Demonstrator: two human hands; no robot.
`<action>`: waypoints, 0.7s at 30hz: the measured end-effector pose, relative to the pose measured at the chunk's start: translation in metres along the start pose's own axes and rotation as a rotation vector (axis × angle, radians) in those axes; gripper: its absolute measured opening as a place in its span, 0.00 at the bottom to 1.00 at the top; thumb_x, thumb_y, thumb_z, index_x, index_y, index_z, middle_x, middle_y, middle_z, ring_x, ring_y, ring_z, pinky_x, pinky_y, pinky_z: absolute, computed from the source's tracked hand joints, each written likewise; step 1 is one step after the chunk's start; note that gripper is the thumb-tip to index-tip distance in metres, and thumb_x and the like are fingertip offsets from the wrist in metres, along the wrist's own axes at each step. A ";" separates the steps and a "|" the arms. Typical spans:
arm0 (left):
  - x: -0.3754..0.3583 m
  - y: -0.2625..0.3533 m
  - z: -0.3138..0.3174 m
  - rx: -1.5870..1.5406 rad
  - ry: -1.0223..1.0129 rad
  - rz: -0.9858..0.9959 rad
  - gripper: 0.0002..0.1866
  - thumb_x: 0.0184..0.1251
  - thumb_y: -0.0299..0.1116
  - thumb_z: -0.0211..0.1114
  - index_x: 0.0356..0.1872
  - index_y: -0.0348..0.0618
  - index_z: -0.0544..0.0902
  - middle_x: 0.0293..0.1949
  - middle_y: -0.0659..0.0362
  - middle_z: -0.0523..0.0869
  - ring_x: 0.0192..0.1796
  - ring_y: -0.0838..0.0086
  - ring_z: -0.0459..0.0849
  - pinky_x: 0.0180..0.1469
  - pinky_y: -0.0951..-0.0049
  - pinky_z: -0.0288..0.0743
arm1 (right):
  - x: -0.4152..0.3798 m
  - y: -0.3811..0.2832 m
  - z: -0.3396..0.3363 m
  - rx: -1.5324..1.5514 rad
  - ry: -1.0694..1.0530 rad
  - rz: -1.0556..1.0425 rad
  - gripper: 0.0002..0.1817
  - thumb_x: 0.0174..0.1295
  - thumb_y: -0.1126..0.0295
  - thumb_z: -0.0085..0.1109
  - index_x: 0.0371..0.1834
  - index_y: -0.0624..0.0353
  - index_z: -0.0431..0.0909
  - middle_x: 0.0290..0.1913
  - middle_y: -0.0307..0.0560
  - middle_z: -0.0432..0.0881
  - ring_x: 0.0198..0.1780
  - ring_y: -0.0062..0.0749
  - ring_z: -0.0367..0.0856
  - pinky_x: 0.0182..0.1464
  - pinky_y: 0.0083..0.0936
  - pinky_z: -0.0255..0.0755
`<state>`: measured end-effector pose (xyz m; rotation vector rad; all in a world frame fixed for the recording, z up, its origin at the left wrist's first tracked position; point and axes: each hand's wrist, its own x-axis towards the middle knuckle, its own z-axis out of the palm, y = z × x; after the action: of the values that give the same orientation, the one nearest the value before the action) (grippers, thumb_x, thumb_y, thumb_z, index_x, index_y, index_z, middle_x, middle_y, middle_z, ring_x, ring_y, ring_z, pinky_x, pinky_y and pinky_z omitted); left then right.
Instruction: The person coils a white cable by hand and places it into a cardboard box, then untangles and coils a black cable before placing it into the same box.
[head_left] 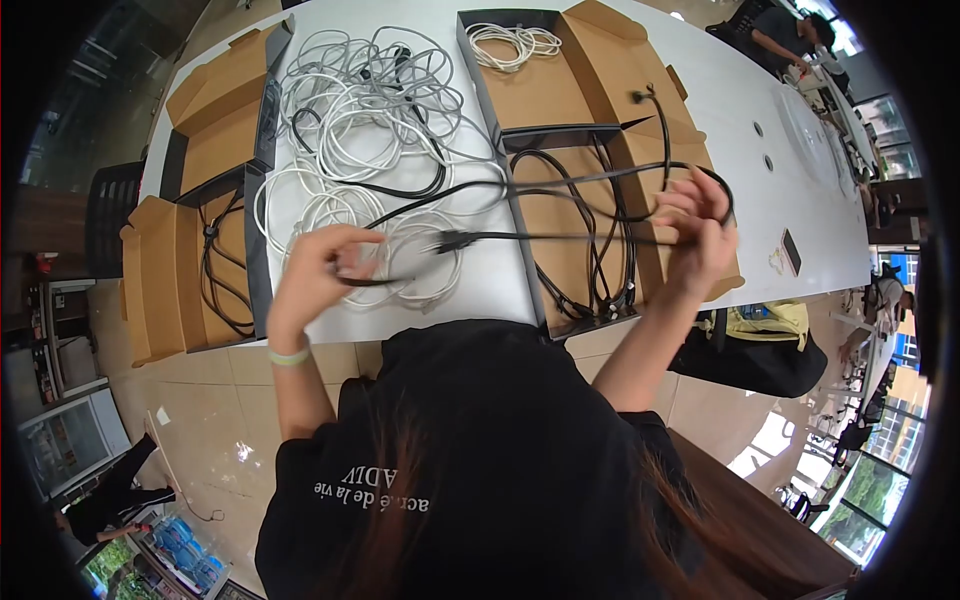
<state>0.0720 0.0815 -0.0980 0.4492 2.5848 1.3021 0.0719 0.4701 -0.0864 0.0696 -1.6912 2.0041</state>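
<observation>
A black cable (455,241) is stretched in loose loops between my hands above the table, partly blurred by motion. My left hand (325,270) is closed on a dark length of it, over the near edge of the cable pile. On the other side, my right hand (700,225) has its fingers curled round the looped part. Below the right hand lies an open cardboard box (690,270) with several coiled black cables (595,285) in it. A tangle of white and grey cables (350,130), with some black ones mixed in, covers the table between the boxes.
An open box (560,90) at the back right holds a white cable coil (510,45). Two more open boxes stand left: a far one (220,130) and a near one (160,290) with black cable. A phone-like object (791,252) lies right; a black bag (760,355) sits beside the table.
</observation>
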 end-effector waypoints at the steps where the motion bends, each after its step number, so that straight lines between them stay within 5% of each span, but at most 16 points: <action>1: -0.008 -0.019 -0.012 -0.095 0.027 -0.001 0.15 0.49 0.22 0.67 0.41 0.40 0.82 0.24 0.65 0.77 0.25 0.86 0.69 0.27 0.85 0.61 | 0.001 -0.004 -0.013 -0.128 0.119 0.022 0.22 0.51 0.81 0.35 0.49 0.76 0.71 0.39 0.60 0.78 0.37 0.40 0.83 0.28 0.20 0.77; 4: -0.024 -0.046 -0.030 -0.462 0.248 0.061 0.08 0.54 0.21 0.61 0.36 0.36 0.82 0.24 0.66 0.76 0.28 0.88 0.68 0.28 0.87 0.55 | -0.002 -0.009 -0.041 -0.035 0.050 -0.107 0.19 0.50 0.86 0.38 0.45 0.74 0.73 0.35 0.56 0.78 0.22 0.25 0.73 0.22 0.13 0.63; 5: -0.027 -0.051 -0.033 -0.517 0.361 0.024 0.07 0.61 0.29 0.58 0.33 0.36 0.81 0.21 0.67 0.71 0.26 0.86 0.65 0.33 0.85 0.57 | -0.003 -0.008 -0.041 -0.101 0.092 -0.161 0.18 0.50 0.86 0.38 0.44 0.75 0.73 0.33 0.55 0.78 0.20 0.22 0.66 0.22 0.13 0.62; 7: -0.018 -0.061 -0.043 -0.879 0.242 0.383 0.12 0.68 0.38 0.54 0.32 0.40 0.78 0.19 0.69 0.65 0.24 0.83 0.61 0.42 0.78 0.61 | -0.003 -0.011 -0.041 -0.098 0.072 -0.161 0.17 0.50 0.87 0.38 0.43 0.75 0.73 0.32 0.55 0.78 0.20 0.21 0.66 0.22 0.12 0.61; 12: -0.009 -0.059 -0.058 -1.429 0.224 0.597 0.13 0.72 0.40 0.48 0.29 0.46 0.72 0.19 0.68 0.61 0.26 0.79 0.62 0.53 0.65 0.60 | -0.002 -0.016 -0.043 -0.153 0.048 -0.202 0.15 0.50 0.87 0.39 0.38 0.74 0.75 0.28 0.50 0.78 0.21 0.19 0.67 0.22 0.10 0.56; 18: 0.002 -0.044 -0.048 -1.360 0.270 0.583 0.11 0.69 0.41 0.53 0.32 0.45 0.70 0.23 0.67 0.63 0.31 0.78 0.62 0.53 0.67 0.59 | -0.003 0.001 -0.043 -0.164 0.089 -0.155 0.17 0.51 0.88 0.42 0.43 0.71 0.74 0.30 0.49 0.80 0.26 0.22 0.73 0.24 0.11 0.59; 21: 0.010 -0.046 -0.044 -0.912 0.311 0.514 0.09 0.66 0.38 0.54 0.34 0.42 0.71 0.26 0.67 0.64 0.32 0.79 0.61 0.45 0.75 0.57 | -0.006 0.013 -0.037 -0.201 0.075 -0.149 0.17 0.53 0.87 0.43 0.46 0.70 0.73 0.32 0.49 0.80 0.30 0.25 0.77 0.29 0.14 0.64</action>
<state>0.0404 0.0270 -0.1102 0.7734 1.7792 2.6741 0.0822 0.5011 -0.1084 0.0478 -1.7751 1.7011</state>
